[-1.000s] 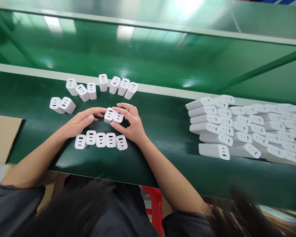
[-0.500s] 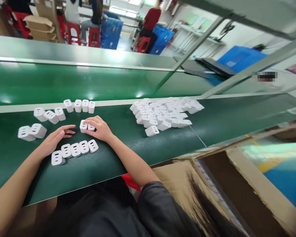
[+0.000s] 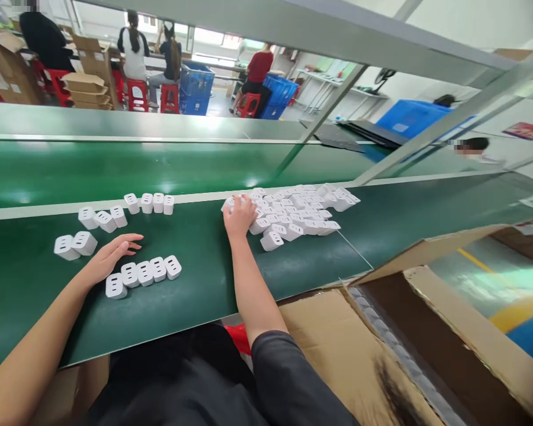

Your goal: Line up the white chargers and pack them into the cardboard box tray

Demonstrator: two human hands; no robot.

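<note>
Right hand (image 3: 238,216): fingers curled over the charger pile (image 3: 302,210), grasp unclear.
Left hand (image 3: 109,255): fingers released, flat on bench (image 3: 195,278), beside charger row (image 3: 143,274).

Your right hand (image 3: 240,216) rests on heap of chargers (image 3: 293,213), centre frame: white plastic, smooth, satin sheen, dark port slots. Your left hand (image 3: 109,257) lies flat on belt (image 3: 195,296): dark green, smooth, rubbery look, faint gloss with lamp glare. Row of chargers (image 3: 144,274) beside it: same white plastic. Cardboard box (image 3: 382,331), lower right: brown, matt, corrugated edge showing. Frame bar (image 3: 337,29), top: grey painted metal, smooth. Your sleeve (image 3: 288,378), bottom: dark cloth, matt. Stools (image 3: 135,94), upper left: red glossy plastic.
</note>
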